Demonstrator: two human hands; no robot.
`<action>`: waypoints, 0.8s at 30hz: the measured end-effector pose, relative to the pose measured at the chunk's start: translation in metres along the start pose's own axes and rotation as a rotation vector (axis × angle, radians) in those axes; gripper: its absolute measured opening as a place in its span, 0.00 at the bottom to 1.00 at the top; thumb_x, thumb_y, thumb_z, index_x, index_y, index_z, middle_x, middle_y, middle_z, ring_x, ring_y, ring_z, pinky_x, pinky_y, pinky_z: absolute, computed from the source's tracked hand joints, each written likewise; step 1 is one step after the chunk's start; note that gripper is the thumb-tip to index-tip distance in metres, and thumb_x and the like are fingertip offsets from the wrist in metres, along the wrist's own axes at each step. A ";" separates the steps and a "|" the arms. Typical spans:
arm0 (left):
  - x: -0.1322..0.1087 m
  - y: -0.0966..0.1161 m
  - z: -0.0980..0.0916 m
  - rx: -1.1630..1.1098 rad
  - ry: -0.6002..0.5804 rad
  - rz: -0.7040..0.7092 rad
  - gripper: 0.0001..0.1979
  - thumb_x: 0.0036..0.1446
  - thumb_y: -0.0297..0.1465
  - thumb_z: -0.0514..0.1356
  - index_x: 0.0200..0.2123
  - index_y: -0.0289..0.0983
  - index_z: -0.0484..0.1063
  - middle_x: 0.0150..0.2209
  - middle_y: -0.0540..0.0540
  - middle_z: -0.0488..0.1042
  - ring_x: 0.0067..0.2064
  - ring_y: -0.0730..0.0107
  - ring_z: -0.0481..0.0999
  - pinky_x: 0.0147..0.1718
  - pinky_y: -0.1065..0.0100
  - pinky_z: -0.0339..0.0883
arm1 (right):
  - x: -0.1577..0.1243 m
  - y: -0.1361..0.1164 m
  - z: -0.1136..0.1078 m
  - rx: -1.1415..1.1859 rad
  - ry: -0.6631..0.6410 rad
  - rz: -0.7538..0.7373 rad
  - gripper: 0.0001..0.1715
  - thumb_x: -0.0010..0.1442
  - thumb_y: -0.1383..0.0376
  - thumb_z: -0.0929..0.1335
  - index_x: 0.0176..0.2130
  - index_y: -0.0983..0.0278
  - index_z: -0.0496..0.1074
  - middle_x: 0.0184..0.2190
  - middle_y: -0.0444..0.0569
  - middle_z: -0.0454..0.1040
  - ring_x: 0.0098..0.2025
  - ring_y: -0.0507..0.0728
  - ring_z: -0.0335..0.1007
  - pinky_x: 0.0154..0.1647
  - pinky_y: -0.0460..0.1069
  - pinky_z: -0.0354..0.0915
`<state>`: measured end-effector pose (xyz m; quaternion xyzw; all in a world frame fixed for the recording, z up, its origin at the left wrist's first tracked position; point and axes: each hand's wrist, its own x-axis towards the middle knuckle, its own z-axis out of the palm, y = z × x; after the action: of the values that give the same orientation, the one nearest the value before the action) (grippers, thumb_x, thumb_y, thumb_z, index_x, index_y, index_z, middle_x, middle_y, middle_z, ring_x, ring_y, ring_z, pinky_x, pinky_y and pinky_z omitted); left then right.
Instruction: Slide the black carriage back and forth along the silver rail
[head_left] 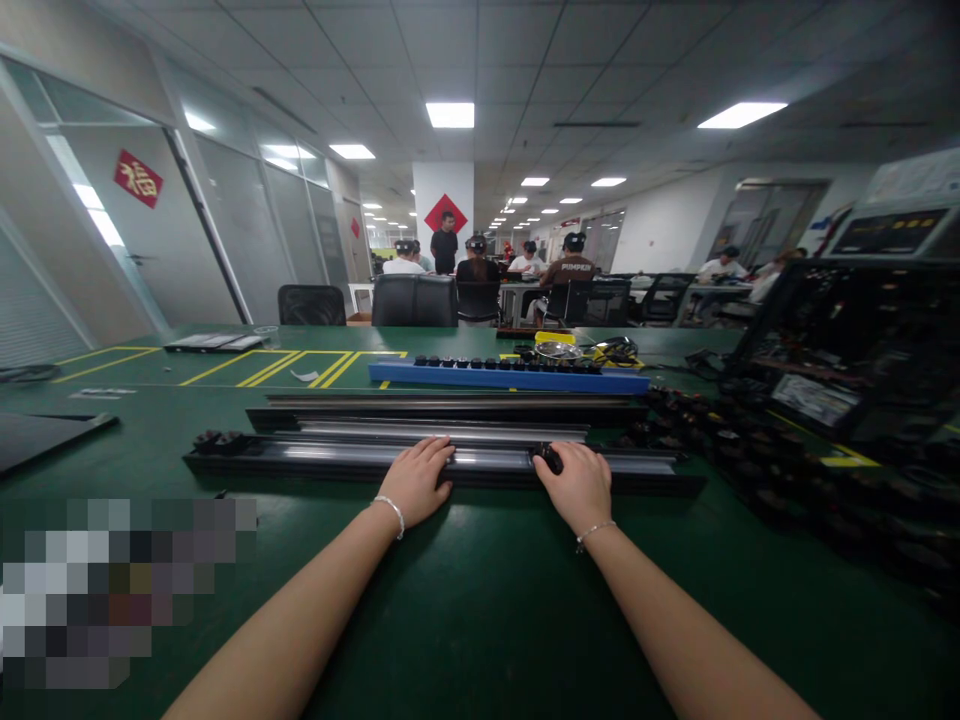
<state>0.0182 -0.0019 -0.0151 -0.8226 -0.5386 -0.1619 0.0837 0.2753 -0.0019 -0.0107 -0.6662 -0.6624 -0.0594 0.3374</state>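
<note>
A long black rail (330, 455) with a shiny inner channel lies across the green table in front of me. My left hand (418, 480) rests flat on its middle, fingers stretched over the channel and holding nothing. Farther right, my right hand (577, 482) is closed on a small round black part (551, 458) at the channel; the fingers partly hide it. Several similar black parts (217, 442) sit at the rail's left end. Just behind are a second rail with a silvery strip (480, 432) and another dark rail (450, 403).
A blue bar (510, 376) carries a row of black parts. Many loose black parts (772, 480) are heaped at the right, beside a large black open case (817, 350). A yellow item (555, 339) stands at the back. People sit beyond the office chairs (415, 300).
</note>
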 end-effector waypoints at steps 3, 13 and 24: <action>0.000 0.000 0.001 0.003 0.007 0.003 0.26 0.51 0.35 0.56 0.55 0.42 0.60 0.59 0.47 0.60 0.61 0.61 0.56 0.57 0.58 0.53 | 0.000 0.000 0.000 -0.002 0.000 -0.004 0.19 0.54 0.53 0.62 0.38 0.62 0.73 0.43 0.52 0.73 0.49 0.59 0.61 0.53 0.57 0.48; 0.000 0.000 0.001 0.006 0.007 -0.005 0.26 0.51 0.35 0.55 0.55 0.42 0.61 0.60 0.48 0.60 0.61 0.61 0.56 0.56 0.57 0.54 | 0.003 0.004 0.000 -0.002 0.007 -0.018 0.18 0.54 0.56 0.62 0.38 0.64 0.72 0.40 0.51 0.74 0.46 0.59 0.64 0.50 0.53 0.52; 0.000 0.000 0.000 -0.004 0.002 -0.004 0.26 0.50 0.34 0.55 0.55 0.42 0.61 0.60 0.47 0.60 0.61 0.61 0.56 0.56 0.57 0.54 | 0.003 0.012 -0.002 -0.025 0.022 -0.008 0.17 0.54 0.57 0.62 0.37 0.64 0.72 0.38 0.52 0.74 0.43 0.58 0.65 0.47 0.52 0.54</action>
<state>0.0184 -0.0022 -0.0155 -0.8217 -0.5396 -0.1642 0.0821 0.2872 0.0009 -0.0115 -0.6670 -0.6605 -0.0762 0.3361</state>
